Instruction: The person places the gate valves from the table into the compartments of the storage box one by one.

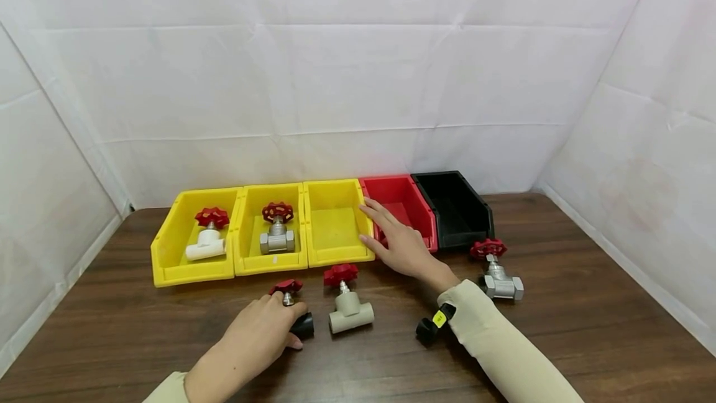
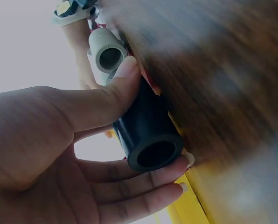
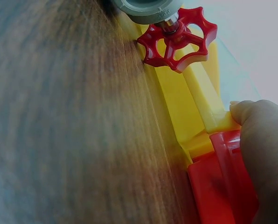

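Note:
My left hand (image 1: 252,336) grips a black pipe valve (image 1: 302,326) with a red handwheel, low over the table. In the left wrist view, the thumb lies on one side of its black body (image 2: 150,126) and the fingers along the other, the open pipe end showing. My right hand (image 1: 407,250) rests with fairly straight fingers on the wall between the third yellow bin (image 1: 335,258) and the red bin (image 1: 429,222). Its thumb touches the yellow rim in the right wrist view. Between the hands stands a beige valve (image 1: 350,313) with a red handwheel.
A white valve (image 1: 207,245) sits in the leftmost yellow bin (image 1: 192,275), a metal valve (image 1: 277,240) in the second yellow bin (image 1: 271,264). At the row's right end is a black bin (image 1: 464,238). Another metal valve (image 1: 503,285) stands on the table beside my right sleeve.

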`<state>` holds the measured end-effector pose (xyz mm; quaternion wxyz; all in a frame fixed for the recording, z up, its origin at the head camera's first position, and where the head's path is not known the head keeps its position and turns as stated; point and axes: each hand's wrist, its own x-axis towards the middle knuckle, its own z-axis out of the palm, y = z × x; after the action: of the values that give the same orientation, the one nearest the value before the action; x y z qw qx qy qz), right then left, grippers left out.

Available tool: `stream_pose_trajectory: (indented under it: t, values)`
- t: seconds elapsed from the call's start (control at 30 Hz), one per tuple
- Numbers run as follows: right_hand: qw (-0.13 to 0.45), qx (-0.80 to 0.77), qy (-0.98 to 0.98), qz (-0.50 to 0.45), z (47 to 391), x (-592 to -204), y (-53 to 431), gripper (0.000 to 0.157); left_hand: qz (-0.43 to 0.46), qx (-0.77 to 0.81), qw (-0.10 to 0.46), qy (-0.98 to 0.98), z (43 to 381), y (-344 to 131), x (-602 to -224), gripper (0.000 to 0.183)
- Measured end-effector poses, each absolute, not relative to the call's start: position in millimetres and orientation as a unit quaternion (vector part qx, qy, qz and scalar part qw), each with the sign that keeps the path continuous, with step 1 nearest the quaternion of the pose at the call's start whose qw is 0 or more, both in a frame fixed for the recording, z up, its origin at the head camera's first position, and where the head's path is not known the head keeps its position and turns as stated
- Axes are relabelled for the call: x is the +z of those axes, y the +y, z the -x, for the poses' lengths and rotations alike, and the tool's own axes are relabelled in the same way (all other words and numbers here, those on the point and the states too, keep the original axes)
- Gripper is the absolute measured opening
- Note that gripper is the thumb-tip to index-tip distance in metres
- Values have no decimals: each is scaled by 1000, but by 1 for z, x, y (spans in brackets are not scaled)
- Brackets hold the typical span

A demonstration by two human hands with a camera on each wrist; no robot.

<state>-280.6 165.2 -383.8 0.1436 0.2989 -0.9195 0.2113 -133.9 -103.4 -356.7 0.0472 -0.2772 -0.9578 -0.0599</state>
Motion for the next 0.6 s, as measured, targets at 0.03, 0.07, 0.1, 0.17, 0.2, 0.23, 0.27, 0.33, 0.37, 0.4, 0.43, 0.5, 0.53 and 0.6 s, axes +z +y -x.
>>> stream_pose_trajectory:
  t: [0.03,0.07,0.1,0.17,0.2,0.23,0.27,0.33,0.37,0.4,0.43,0.5,0.53,0.6]
  values:
    - [143,212,-920,-298,281,-384,165,64,278,-61,44,-958,134,-104,-356,37]
    - [143,213,-920,-298,280,-384,165,64,280,-62,42,-957,134,-104,-356,37]
    - [142,212,-920,-297,280,-383,165,64,282,-63,41,-956,134,-105,-356,36]
    - [141,212,-921,-294,280,-383,165,64,289,-64,42,-954,135,-106,-356,35]
    - [140,212,-921,-294,280,-383,165,64,293,-63,42,-953,135,-106,-356,34]
    - [140,211,-922,-293,280,-383,165,64,297,-64,43,-952,135,-107,-356,33]
    - [141,211,-922,-294,280,-383,165,64,300,-64,42,-951,135,-107,-356,32]
    - [141,210,-921,-295,280,-383,165,64,303,-67,35,-950,135,-108,-356,31]
    - [142,210,-921,-296,280,-383,165,64,304,-68,31,-950,136,-108,-355,30]
    - [144,209,-921,-297,280,-383,165,63,305,-69,28,-950,136,-108,-355,30]
    - [145,210,-920,-298,280,-383,165,63,305,-71,23,-949,136,-109,-355,29]
    - [147,211,-919,-300,280,-384,165,63,304,-79,17,-949,136,-109,-355,29]
    - [148,212,-918,-301,280,-384,165,63,304,-83,14,-949,136,-109,-355,29]
    - [149,212,-917,-303,280,-384,165,63,304,-93,9,-948,137,-110,-356,30]
